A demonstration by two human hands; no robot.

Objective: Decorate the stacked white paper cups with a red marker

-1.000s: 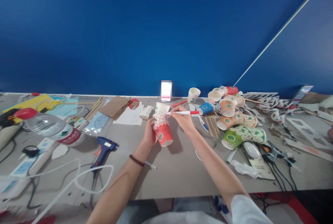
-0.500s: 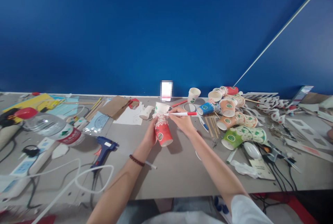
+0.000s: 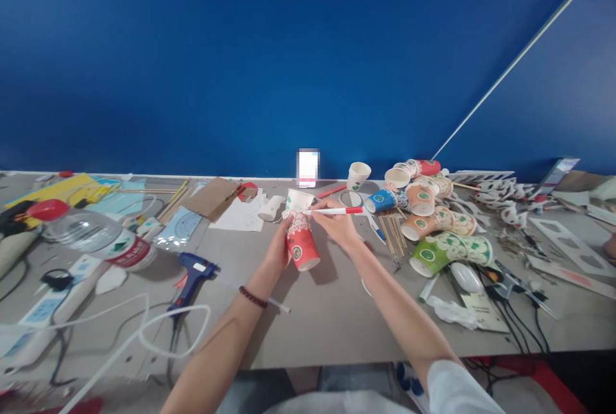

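In the middle of the head view, my left hand (image 3: 279, 246) is wrapped round a red paper cup (image 3: 303, 248) with a white lace pattern. The cup is tilted, its base toward me, and a white cup (image 3: 300, 199) is joined at its far end. My right hand (image 3: 335, 221) grips a white marker with a red end (image 3: 337, 211), held level across the cups. The marker's tip is at the place where the two cups meet; the exact contact is too small to tell.
A blue glue gun (image 3: 192, 280) and a plastic bottle (image 3: 103, 237) lie to the left. Decorated cups, among them a green one (image 3: 432, 255), lie to the right near wooden sticks (image 3: 394, 234). A white cup (image 3: 359, 175) stands by the blue wall.
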